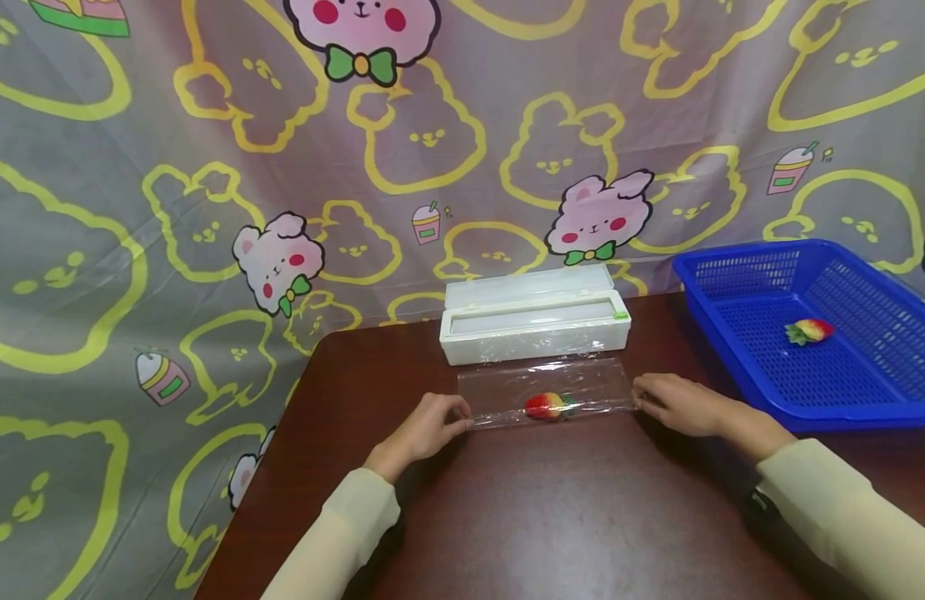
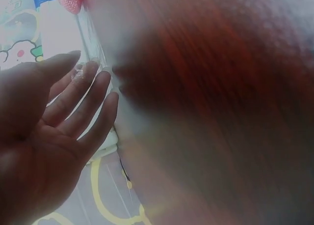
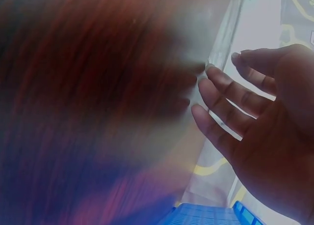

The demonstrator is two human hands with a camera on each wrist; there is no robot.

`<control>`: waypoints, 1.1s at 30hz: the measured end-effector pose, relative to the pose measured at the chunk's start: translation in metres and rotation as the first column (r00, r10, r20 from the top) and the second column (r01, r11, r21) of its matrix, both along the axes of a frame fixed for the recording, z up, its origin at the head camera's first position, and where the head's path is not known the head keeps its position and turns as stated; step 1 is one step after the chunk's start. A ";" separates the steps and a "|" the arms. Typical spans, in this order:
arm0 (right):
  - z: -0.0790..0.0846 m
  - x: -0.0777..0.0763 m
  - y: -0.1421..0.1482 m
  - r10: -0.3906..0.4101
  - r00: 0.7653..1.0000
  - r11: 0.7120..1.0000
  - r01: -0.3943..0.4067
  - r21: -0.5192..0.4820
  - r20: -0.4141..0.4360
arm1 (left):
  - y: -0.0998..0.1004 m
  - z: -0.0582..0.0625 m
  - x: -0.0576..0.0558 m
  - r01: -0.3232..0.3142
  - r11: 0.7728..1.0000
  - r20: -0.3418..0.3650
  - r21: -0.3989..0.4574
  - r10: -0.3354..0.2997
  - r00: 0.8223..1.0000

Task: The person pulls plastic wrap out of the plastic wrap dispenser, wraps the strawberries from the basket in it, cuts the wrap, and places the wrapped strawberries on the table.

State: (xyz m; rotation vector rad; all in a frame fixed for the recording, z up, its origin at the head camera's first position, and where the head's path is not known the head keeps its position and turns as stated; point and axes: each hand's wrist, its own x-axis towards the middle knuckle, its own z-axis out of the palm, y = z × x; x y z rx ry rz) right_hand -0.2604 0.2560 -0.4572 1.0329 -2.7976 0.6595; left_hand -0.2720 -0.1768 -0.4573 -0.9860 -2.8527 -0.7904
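Note:
A sheet of clear plastic wrap (image 1: pixel 500 387) stretches from the front of a white wrap dispenser box (image 1: pixel 537 340) toward the person. My left hand (image 1: pixel 435 423) pinches its near left corner between thumb and fingers. At the near right corner, my right hand (image 1: pixel 676 403) pinches the wrap in the same way. A red and yellow strawberry (image 1: pixel 543 406) lies between the hands, and the shiny near edge of the wrap crosses it in the head view. In the left wrist view, the strawberry's red tip (image 2: pixel 71 0) shows beyond the left fingers.
The box's clear lid (image 1: pixel 530 285) is raised, and a green piece (image 1: pixel 621 315) sits at its right end. At the right stands a blue plastic basket (image 1: pixel 740 358) with another strawberry (image 1: pixel 810 331) inside. A patterned curtain (image 1: pixel 432 167) hangs behind the dark wooden table (image 1: pixel 537 508).

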 end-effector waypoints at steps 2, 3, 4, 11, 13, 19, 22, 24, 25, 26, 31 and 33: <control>0.001 -0.001 0.000 -0.006 1.000 1.000 0.006 -0.002 0.016 | 0.001 0.000 -0.001 -0.002 1.000 0.004 0.007 0.001 1.000; 0.001 -0.001 0.000 -0.011 1.000 1.000 0.011 -0.001 0.024 | 0.001 0.001 -0.001 -0.002 1.000 0.003 0.010 0.002 1.000; 0.001 -0.001 0.000 -0.013 1.000 1.000 0.013 0.001 0.028 | 0.002 0.000 -0.001 -0.004 1.000 0.004 0.014 0.004 1.000; -0.003 -0.005 0.000 0.002 1.000 1.000 -0.002 -0.011 0.019 | 0.005 -0.003 -0.004 -0.041 0.999 -0.016 0.002 0.041 0.999; -0.004 -0.006 0.000 0.012 1.000 1.000 -0.011 -0.013 0.009 | 0.007 -0.003 -0.005 -0.048 0.999 -0.020 -0.006 0.048 0.999; -0.004 -0.009 -0.002 0.012 1.000 1.000 -0.012 -0.009 0.004 | 0.010 -0.004 -0.008 -0.053 0.998 -0.024 -0.022 0.053 0.998; -0.003 -0.009 -0.003 0.012 1.000 1.000 -0.012 -0.003 0.015 | 0.010 -0.005 -0.009 -0.059 0.998 -0.025 -0.035 0.058 0.998; -0.003 -0.010 -0.004 0.011 1.000 1.000 -0.011 -0.002 0.025 | 0.011 -0.006 -0.009 -0.065 0.997 -0.031 -0.046 0.064 0.997; -0.003 -0.010 -0.004 0.012 1.000 1.000 -0.012 -0.002 0.029 | 0.011 -0.007 -0.009 -0.069 0.996 -0.034 -0.051 0.067 0.997; -0.003 -0.011 -0.005 0.012 0.999 1.000 -0.012 0.002 0.032 | 0.011 -0.007 -0.009 -0.070 0.996 -0.040 -0.057 0.068 0.997; -0.002 -0.013 -0.007 -0.006 0.999 1.000 0.005 0.024 0.044 | 0.012 -0.006 -0.009 -0.095 0.993 -0.043 -0.075 0.092 0.995; -0.001 -0.013 -0.008 -0.022 0.998 0.999 0.020 0.034 0.058 | 0.012 -0.005 -0.008 -0.105 0.991 -0.037 -0.078 0.102 0.994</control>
